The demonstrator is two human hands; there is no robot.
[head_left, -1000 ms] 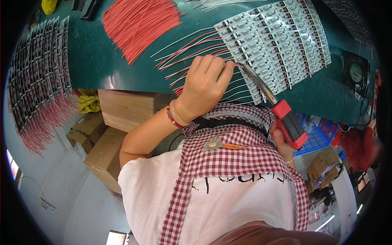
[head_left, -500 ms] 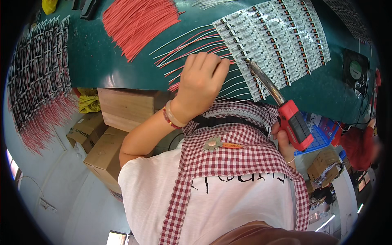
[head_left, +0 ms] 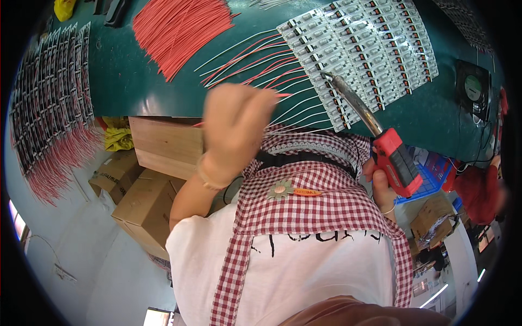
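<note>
My left hand (head_left: 236, 127), smeared by motion, is closed over the table's near edge; red wire ends poke out on both sides of it, so it holds red wires (head_left: 284, 95). My right hand (head_left: 382, 187) grips a soldering iron (head_left: 399, 168) with a red and black handle. The iron's tip touches or hovers just over the left edge of a panel of small circuit boards (head_left: 364, 51); I cannot tell which. White wires (head_left: 304, 107) and red wires run leftward from that edge, the lower ones white only.
A big pile of red wires (head_left: 179, 35) lies on the green table (head_left: 117, 81). Wired panels (head_left: 51, 98) hang at the left. A round-centred black device (head_left: 473, 89) sits at the right. Below are a wooden box (head_left: 163, 144), cartons (head_left: 144, 204) and a blue basket (head_left: 427, 182).
My left hand has moved left and a little toward me, away from the panel's edge, with red wires in it. The soldering iron has barely shifted.
</note>
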